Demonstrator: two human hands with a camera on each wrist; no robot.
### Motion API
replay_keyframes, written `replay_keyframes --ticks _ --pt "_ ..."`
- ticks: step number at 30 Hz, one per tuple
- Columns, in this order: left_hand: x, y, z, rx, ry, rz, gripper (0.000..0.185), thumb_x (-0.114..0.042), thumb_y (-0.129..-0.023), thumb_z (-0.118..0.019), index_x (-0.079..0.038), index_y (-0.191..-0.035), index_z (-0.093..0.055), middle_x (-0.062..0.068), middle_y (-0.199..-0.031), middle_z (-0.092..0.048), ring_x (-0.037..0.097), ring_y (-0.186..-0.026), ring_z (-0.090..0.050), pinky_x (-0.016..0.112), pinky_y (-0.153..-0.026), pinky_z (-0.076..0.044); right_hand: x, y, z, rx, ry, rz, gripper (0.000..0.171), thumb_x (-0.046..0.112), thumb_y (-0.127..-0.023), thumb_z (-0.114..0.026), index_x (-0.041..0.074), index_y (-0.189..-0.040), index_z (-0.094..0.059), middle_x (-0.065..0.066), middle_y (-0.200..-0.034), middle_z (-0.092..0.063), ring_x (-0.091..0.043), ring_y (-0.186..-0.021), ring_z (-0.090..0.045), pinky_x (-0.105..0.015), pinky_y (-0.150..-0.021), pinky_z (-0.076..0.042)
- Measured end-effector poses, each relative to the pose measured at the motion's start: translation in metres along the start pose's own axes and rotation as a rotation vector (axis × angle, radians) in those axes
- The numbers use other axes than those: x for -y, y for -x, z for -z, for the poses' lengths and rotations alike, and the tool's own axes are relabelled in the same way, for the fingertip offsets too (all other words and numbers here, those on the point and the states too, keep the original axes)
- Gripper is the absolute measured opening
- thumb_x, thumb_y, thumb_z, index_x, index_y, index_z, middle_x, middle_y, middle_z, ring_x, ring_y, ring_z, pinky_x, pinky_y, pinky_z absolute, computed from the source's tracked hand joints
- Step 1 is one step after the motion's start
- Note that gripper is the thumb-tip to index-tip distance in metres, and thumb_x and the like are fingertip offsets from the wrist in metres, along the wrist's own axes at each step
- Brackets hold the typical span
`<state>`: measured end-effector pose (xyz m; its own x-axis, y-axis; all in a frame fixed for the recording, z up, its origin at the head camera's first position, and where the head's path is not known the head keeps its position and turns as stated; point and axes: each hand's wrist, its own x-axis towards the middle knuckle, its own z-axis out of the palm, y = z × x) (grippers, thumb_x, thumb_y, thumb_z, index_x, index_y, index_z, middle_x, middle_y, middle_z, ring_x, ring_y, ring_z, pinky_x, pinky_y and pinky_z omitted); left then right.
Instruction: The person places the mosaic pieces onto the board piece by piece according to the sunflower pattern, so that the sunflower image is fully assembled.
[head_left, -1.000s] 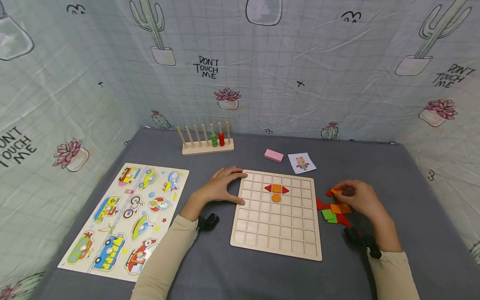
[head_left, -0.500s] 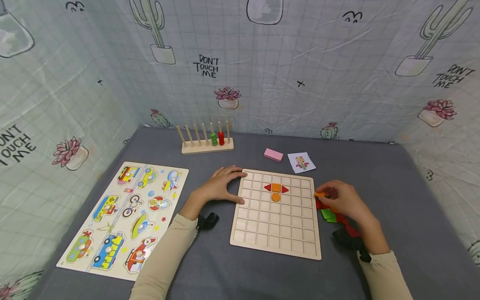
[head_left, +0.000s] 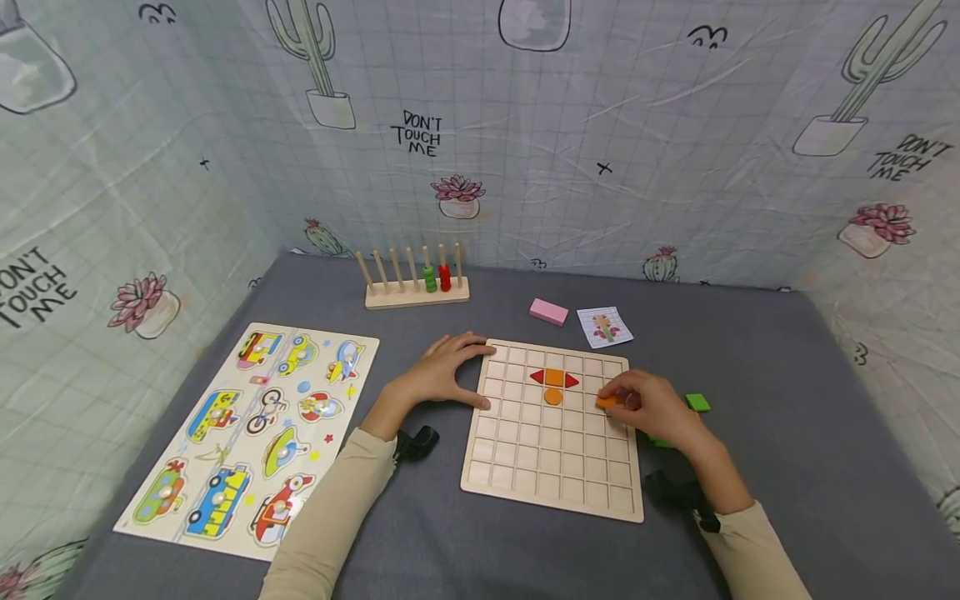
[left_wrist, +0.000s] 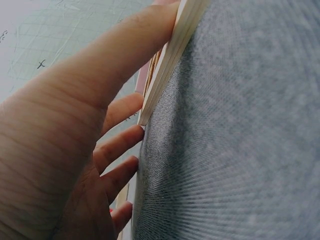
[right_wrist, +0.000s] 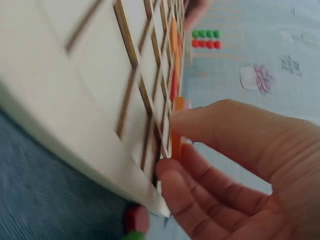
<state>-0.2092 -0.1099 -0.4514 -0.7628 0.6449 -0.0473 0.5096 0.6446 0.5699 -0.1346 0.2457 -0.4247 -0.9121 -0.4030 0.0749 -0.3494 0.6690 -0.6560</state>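
A wooden grid board (head_left: 551, 467) lies on the grey table, with two red triangles, an orange square (head_left: 553, 377) and an orange half-round in its upper cells. My right hand (head_left: 645, 407) is over the board's right side and pinches a small orange piece (head_left: 606, 402) (right_wrist: 176, 134) between thumb and fingers. My left hand (head_left: 442, 375) lies flat with straight fingers against the board's left edge (left_wrist: 165, 70). A green piece (head_left: 697, 402) lies on the table right of the board; other loose pieces are mostly hidden behind my right hand.
A vehicle peg puzzle (head_left: 247, 433) lies at the left. A wooden peg rack (head_left: 416, 287) with green and red rings stands at the back. A pink block (head_left: 548, 312) and a picture card (head_left: 604, 326) lie behind the board. Printed cloth walls enclose the table.
My right hand has carried the orange piece leftward from the pile of loose pieces onto the board's right side. The left hand has stayed put.
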Motion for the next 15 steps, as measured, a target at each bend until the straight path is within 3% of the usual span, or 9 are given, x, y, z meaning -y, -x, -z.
replay_keyframes --ticks 7,15 --pt "0.000 0.000 0.000 0.002 -0.004 0.000 0.087 -0.048 -0.074 -0.083 -0.019 -0.147 -0.045 0.008 -0.155 -0.033 0.028 -0.148 -0.020 0.052 -0.121 -0.004 0.003 -0.007 -0.007 0.049 -0.027 0.062 0.017 -0.002 -0.081 -0.075 0.001 -0.097 -0.071 -0.006 -0.092 -0.064 -0.017 -0.074 -0.052 -0.024 -0.062 -0.049" --pt "0.000 0.000 0.001 0.002 0.006 0.002 0.087 -0.048 -0.074 -0.083 -0.019 -0.147 -0.045 0.008 -0.156 -0.033 0.028 -0.148 -0.019 0.052 -0.121 -0.003 0.007 -0.011 -0.013 0.039 -0.023 0.105 0.015 -0.004 -0.080 -0.076 0.002 -0.093 -0.070 -0.006 -0.089 -0.064 -0.018 -0.071 -0.053 -0.024 -0.060 -0.049"
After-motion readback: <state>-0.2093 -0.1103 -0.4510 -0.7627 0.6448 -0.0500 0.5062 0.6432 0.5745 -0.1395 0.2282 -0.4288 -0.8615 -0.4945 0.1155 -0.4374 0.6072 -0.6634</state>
